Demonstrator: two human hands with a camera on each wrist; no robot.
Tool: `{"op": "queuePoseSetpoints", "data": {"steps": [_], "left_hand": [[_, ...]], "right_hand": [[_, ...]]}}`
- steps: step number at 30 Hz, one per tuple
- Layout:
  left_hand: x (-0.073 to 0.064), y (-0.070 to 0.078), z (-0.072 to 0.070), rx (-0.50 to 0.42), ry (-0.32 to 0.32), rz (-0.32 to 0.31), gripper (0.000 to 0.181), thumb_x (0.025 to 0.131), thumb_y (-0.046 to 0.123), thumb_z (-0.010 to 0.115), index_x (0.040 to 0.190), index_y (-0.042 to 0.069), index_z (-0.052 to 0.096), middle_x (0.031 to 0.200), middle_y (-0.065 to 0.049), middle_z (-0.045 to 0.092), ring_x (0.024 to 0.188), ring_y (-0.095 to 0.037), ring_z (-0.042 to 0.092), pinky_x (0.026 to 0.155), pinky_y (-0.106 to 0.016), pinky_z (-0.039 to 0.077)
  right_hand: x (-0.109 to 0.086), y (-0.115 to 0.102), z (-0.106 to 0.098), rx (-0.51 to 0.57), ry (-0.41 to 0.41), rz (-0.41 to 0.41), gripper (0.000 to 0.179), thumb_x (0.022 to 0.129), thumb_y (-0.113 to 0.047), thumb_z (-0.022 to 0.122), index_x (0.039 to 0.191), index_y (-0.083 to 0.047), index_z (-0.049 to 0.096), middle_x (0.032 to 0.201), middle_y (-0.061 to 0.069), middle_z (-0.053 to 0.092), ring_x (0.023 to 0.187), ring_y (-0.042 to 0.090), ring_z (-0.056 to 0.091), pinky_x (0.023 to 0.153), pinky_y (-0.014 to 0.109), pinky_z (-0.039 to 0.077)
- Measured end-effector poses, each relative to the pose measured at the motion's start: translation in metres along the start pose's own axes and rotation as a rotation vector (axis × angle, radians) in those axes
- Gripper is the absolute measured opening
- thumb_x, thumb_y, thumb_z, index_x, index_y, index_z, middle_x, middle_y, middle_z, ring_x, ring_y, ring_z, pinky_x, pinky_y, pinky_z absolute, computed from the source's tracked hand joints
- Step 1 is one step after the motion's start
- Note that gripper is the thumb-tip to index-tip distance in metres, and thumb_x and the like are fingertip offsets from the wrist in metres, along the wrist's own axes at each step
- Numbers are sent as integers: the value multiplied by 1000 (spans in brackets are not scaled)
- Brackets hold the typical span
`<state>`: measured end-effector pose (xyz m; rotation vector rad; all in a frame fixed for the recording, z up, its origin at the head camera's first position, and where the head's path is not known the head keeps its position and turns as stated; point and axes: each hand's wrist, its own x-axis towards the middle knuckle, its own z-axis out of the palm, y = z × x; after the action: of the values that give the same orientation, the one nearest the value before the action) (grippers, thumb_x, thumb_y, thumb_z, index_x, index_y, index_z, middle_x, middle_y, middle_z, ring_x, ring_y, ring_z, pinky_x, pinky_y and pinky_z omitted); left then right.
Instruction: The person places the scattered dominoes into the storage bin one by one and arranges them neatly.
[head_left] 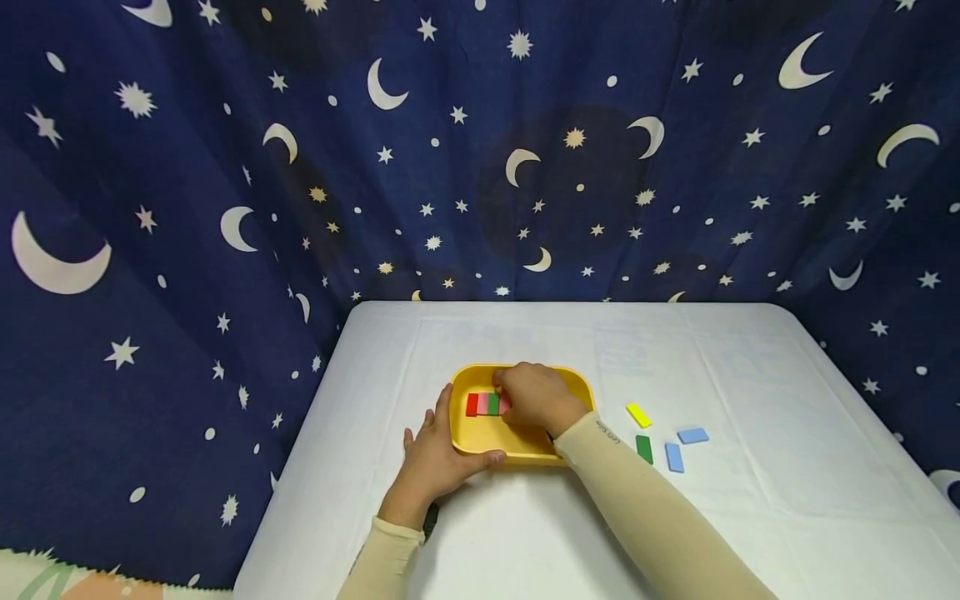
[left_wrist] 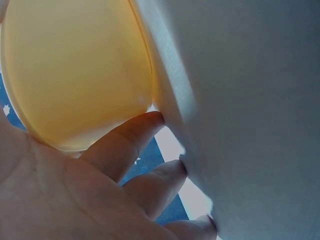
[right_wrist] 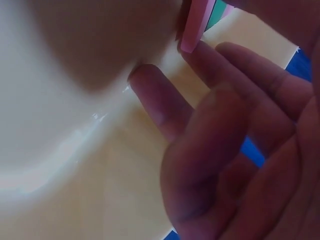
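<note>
The right hand (head_left: 538, 396) has its thumb and fingers nearly closed about the end pink tile (head_left: 505, 403) inside the yellow tray (head_left: 472, 435); how firmly, I can't tell. A sideways nudge could skew the tight row, and the tray could slide, since the left hand (head_left: 441, 454) merely braces a corner with outstretched fingers. I count one tray holding one red tile (head_left: 472, 405), two pink tiles (head_left: 483, 404) and one green tile (head_left: 493, 404), barring any hidden; on the table (head_left: 525, 533), one yellow tile (head_left: 639, 416), another green tile (head_left: 644, 449), two blue tiles (head_left: 674, 457).
</note>
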<state>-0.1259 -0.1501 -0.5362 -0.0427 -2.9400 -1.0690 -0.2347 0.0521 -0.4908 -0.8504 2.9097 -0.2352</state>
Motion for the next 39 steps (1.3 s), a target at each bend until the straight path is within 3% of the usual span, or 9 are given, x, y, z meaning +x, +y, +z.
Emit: {"op": "queuePoseSetpoints", "data": {"steps": [8, 21, 27, 32, 39], "left_hand": [[0, 1, 0, 12, -7, -9, 148, 57, 99, 69, 171, 26, 7, 151, -14, 58, 151, -44, 36, 117, -79, 9], [-1, 1, -1, -7, -7, -7, 147, 59, 95, 74, 171, 26, 7, 154, -14, 56, 151, -45, 36, 115, -81, 9], [-1, 4, -1, -10, -15, -11, 147, 59, 94, 74, 171, 30, 4, 156, -13, 54, 152, -44, 34, 117, -79, 8], [-2, 5, 1, -14, -23, -12, 148, 59, 96, 73, 171, 29, 4, 155, -14, 55, 152, -44, 34, 117, -79, 8], [-1, 1, 0, -13, -21, -4, 148, 60, 95, 74, 171, 27, 4, 154, -17, 55, 152, -45, 34, 116, -80, 8]], "right_hand": [[1, 1, 1, 11, 0, 5, 44, 80, -24, 91, 120, -17, 76, 87, -8, 66, 76, 19, 58, 77, 37, 54], [1, 2, 3, 17, 13, -11, 43, 78, -29, 96, 114, -18, 76, 80, -10, 63, 73, 17, 58, 69, 34, 51], [-2, 3, 2, 19, 13, -5, 48, 75, -37, 97, 114, -19, 75, 79, -11, 63, 73, 16, 58, 67, 34, 50], [-11, 3, -1, 28, 3, 10, 47, 80, -44, 92, 115, -19, 73, 72, -10, 60, 68, 15, 56, 60, 34, 47], [-36, 2, -25, 4, 102, 29, 61, 88, -56, 81, 134, -16, 71, 114, 0, 75, 99, 22, 70, 85, 47, 59]]}}
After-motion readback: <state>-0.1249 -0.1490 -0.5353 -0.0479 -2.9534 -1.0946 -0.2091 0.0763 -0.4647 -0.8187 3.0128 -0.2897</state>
